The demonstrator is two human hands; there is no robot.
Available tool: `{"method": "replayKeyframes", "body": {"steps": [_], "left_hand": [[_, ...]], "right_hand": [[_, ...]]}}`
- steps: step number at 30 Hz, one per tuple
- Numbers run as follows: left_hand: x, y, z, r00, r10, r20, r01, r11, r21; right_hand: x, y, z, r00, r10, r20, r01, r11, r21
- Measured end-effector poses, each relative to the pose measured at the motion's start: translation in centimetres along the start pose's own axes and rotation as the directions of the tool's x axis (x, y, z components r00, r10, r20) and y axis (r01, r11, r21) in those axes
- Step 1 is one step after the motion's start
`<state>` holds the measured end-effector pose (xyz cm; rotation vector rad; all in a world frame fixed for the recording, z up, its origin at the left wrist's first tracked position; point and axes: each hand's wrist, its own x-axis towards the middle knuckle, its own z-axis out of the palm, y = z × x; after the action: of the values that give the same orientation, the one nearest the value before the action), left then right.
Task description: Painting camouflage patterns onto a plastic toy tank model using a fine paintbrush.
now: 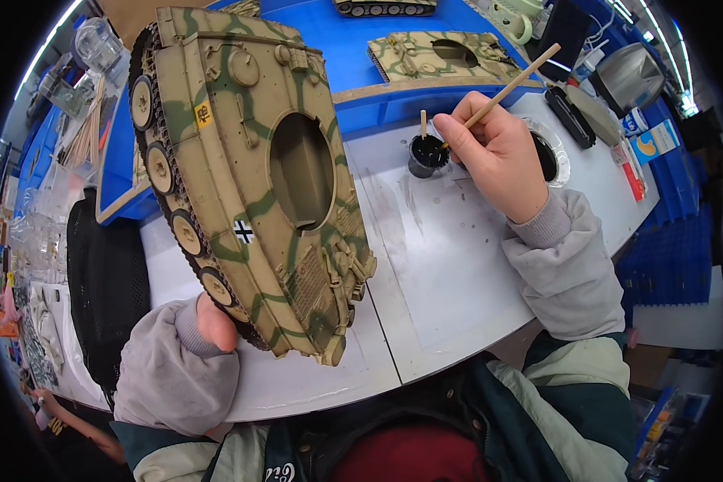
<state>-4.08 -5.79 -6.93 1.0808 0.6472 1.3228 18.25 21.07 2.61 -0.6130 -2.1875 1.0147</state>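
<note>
Head view: left hand [217, 325] supports a model tank [245, 193], right hand [500, 157] pinches a wooden stick [516, 83] (tip at a black cup [420, 167]).

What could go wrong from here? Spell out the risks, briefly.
The model tank hull appears raised, and only the left grip is seen supporting it, so it might slip. The small dark cup could tip if the wooden stick in the right grip knocks its rim. Its dark contents might drip onto the white tabletop.
</note>
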Motion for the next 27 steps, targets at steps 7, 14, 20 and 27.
{"method": "replayKeyframes", "body": {"steps": [7, 14, 20, 27], "left_hand": [[1.0, 1.2, 0.8, 0.997, -0.043, -0.059, 0.041, 0.998, -0.045], [3.3, 0.8, 1.0, 0.996, 0.059, 0.062, -0.049, 0.986, -0.157], [5.2, 2.4, 3.2, 0.972, -0.021, -0.234, 0.021, 1.000, -0.005], [6.4, 3.3, 4.8, 0.946, -0.015, -0.325, 0.031, 0.999, 0.044]], "right_hand": [[0.0, 0.2, 0.2, 1.000, -0.009, 0.002, 0.009, 0.999, -0.036], [-0.2, -0.9, -0.1, 1.000, 0.010, -0.025, -0.008, 0.997, 0.083], [-2.4, -4.8, 0.2, 0.997, -0.018, -0.071, 0.049, 0.888, 0.457], [-4.8, -6.1, 2.6, 0.965, -0.261, -0.009, 0.205, 0.734, 0.647]]}}
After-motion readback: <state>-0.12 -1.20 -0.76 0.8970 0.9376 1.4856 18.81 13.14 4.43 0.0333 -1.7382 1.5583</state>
